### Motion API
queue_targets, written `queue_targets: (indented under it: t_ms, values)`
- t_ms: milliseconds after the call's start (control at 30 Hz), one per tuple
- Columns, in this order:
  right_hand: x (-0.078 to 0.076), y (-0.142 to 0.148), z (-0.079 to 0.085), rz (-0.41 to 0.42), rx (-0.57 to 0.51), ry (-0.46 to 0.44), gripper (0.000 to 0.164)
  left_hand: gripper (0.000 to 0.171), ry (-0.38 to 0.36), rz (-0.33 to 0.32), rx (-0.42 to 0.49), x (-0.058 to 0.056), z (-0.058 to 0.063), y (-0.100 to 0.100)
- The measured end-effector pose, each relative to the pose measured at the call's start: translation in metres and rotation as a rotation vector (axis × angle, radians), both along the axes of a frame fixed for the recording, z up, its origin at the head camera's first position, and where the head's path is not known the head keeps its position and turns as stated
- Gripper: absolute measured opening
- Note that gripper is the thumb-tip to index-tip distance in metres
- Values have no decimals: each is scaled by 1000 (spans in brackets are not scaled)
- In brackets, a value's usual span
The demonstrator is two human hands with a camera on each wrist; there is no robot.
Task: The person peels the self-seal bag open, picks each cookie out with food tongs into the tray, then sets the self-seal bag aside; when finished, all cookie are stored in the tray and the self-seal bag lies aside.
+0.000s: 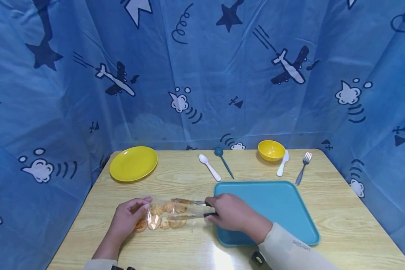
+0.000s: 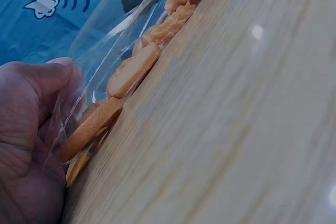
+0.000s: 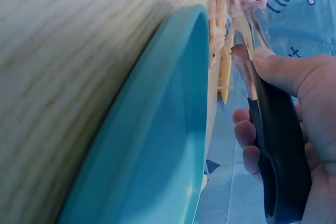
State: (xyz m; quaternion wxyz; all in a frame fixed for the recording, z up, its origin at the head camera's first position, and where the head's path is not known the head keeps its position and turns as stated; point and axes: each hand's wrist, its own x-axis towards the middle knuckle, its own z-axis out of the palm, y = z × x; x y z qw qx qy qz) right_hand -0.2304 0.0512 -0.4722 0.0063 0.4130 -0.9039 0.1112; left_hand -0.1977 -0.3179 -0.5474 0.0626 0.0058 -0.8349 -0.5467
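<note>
A clear plastic bag of cookies (image 1: 154, 222) lies on the table, several round and ridged cookies (image 2: 134, 72) showing through it. At the bag's left end, my left hand (image 1: 131, 214) pinches the film between thumb and fingers; the film (image 2: 100, 61) stands raised there. My right hand (image 1: 232, 213) grips black-handled metal tongs (image 3: 281, 140) over the left edge of the teal tray. The two arms of the tongs (image 1: 192, 216) are spread and reach left over the cookies, seemingly inside the bag. Whether the tips touch a cookie, I cannot tell.
The teal tray (image 1: 273, 202) lies right of the bag, under my right forearm. Along the back are a yellow plate (image 1: 134, 164), white spoon (image 1: 210, 168), dark teal spoon (image 1: 224, 163), yellow bowl (image 1: 271, 150), white knife (image 1: 282, 164) and fork (image 1: 303, 168). A blue curtain (image 1: 202, 75) hangs behind.
</note>
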Motion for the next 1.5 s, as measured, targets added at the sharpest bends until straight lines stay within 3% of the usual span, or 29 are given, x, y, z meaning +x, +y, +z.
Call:
queue_targets:
  t_ms: [200,400,800,933,1267,1500]
  values:
    - [0,-7,0,-37,47,-31,58,24,8,-10,43,1,0,1]
    - [0,-5,-4,-48,45,-30,66,24,0,-3,54,0,0,2]
    - [-1,6,-1,-21,24,-95,58,25,9,-9,59,0,-2,1]
    - [-4,12,3,12,29,-113,51,23,-15,5,23,-1,-1,2]
    - [-5,7,0,59,57,-84,31,26,-47,22,-31,-1,1,1]
    - [-4,6,-1,47,36,-75,27,24,-48,28,-42,-1,1,0]
